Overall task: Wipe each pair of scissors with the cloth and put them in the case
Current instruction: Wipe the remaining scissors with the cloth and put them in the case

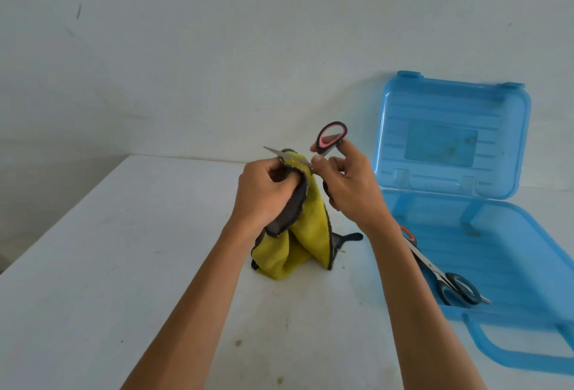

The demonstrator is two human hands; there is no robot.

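Note:
My right hand (348, 184) grips a pair of scissors with black and pink handles (330, 138), held up above the table. My left hand (267, 194) grips a yellow and grey cloth (306, 231), wrapped round the blades; only the blade tip (271, 150) sticks out to the left. The cloth's lower end hangs down onto the table. An open blue plastic case (509, 250) lies at the right, its lid (450, 135) leaning back against the wall. Inside the case lie scissors with dark handles (459, 288) and part of another pair with an orange handle (407, 234).
A dark handle-shaped thing (349, 238) lies on the white table (124, 265) just behind the cloth, mostly hidden. The table's left edge runs diagonally at the left; a pale wall stands close behind. The case's carry handle (509, 349) points toward me.

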